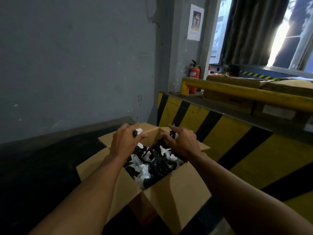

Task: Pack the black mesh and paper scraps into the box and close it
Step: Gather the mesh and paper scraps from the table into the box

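Black mesh [158, 164] and white paper scraps [144, 170] lie tangled inside one open cardboard box [177, 189], too jumbled to count, and they hide the box's bottom. The flaps are folded outward, the far ones partly covered by two hands. The left hand [126, 141] is over the far rim, its curled fingers pinching a bit of mesh and paper. The right hand [182, 141], beside it, pinches a similar bit, mostly hidden behind its fingers. The box sits on a dark floor [42, 167], just beside a yellow-and-black striped barrier [245, 150]. Beyond are one yellow rail [237, 91] and one red fire extinguisher [194, 75].
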{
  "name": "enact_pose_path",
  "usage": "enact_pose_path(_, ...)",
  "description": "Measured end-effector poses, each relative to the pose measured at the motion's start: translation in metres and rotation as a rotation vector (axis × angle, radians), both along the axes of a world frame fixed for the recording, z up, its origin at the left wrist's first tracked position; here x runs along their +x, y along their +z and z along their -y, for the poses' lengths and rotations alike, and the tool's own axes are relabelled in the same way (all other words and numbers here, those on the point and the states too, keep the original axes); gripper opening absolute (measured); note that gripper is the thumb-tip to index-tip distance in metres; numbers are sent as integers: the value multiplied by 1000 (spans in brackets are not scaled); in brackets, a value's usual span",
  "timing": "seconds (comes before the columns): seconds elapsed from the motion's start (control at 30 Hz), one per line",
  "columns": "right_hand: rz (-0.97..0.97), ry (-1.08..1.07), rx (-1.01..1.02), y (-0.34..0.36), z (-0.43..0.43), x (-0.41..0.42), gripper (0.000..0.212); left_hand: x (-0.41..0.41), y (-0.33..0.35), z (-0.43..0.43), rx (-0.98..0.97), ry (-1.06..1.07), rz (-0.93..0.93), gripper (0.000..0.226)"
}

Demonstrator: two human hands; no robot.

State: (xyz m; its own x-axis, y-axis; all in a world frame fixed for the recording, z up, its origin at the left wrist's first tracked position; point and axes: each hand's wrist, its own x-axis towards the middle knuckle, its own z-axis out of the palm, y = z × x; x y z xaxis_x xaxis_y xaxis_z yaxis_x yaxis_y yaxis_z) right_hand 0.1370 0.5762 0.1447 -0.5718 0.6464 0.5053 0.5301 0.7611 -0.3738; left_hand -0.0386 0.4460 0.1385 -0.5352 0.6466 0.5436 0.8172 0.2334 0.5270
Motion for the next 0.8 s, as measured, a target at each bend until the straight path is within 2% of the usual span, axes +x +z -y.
enact_pose_path(0.23, -29, 114, -130, -27, -41, -40, 44, -1, -34, -35, -57, 137, 21, 48)
enact_pose_path(0.37, 24, 238, -221, -64, -55, -58, 49, 9, -68, -42, -155, 279, 103, 37)
enact_pose_path(0.43, 105, 310, -263, -77, -60, -58, 42, 20, -83, -44, -214, 305, 203, 39)
enact_pose_path(0.57, 280, 438, -356, -98, -86, -51, 22, 47, -104, -49, -455, 300, 409, 43)
enact_pose_path(0.6, 331, 439, -364, -99, -90, -48, 21, 53, -108, -51, -483, 282, 426, 45)
enact_pose_path(0.63, 363, 446, -366, -101, -95, -46, 32, 57, -110, -52, -492, 266, 426, 49)
enact_pose_path(0.7, 367, 469, -350, -100, -102, -43, 43, 64, -110, -54, -475, 266, 409, 59)
enact_pose_path(0.8, 262, 487, -393, -100, -116, -48, 27, 71, -103, -56, -434, 346, 385, 58)
